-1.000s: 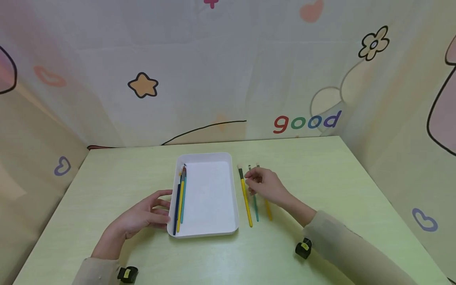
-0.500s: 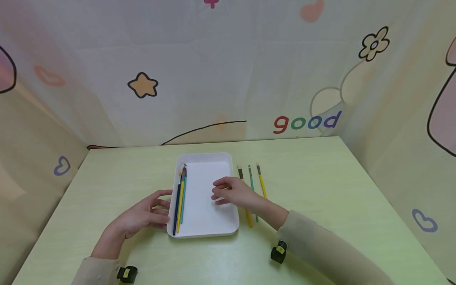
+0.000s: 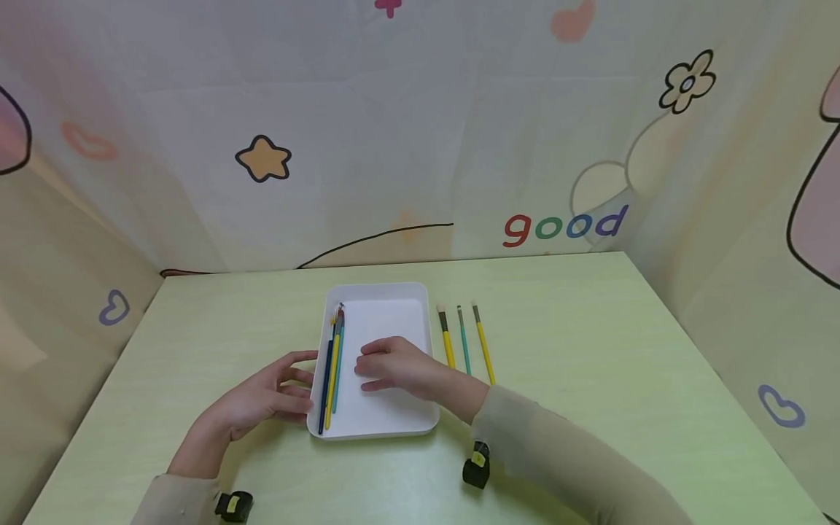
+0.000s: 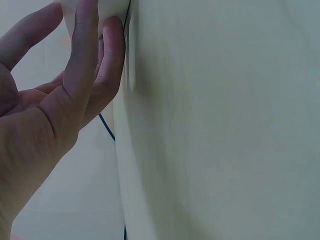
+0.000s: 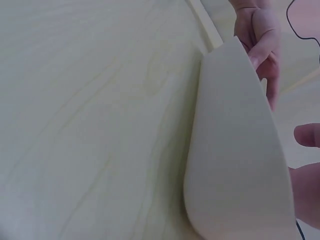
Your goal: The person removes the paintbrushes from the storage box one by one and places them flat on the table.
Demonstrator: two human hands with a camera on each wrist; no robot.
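In the head view a white tray (image 3: 390,313) lies on the table. Along its left side rest three paintbrushes: a dark blue one (image 3: 324,386), a yellow one (image 3: 332,383) and a teal one (image 3: 337,364). My left hand (image 3: 265,397) touches the tray's left edge with extended fingers, seen also in the left wrist view against the white wall. Over the tray's middle hovers my right hand (image 3: 407,368), fingers loosely bent, nothing visible between them. To the tray's right lie a yellow paintbrush (image 3: 448,346), a teal paintbrush (image 3: 464,335) and another yellow paintbrush (image 3: 483,343), their lower ends hidden by my right arm.
The pale green table (image 3: 564,313) extends around the tray, with a printed cloth (image 3: 367,146) standing behind and at the sides. A black wrist camera (image 3: 477,467) hangs at my right sleeve, and another black camera (image 3: 234,505) at my left sleeve.
My right hand has moved left from above the loose paintbrushes to over the tray's middle, carrying nothing visible. The left hand, tray and paintbrushes stay where they were.
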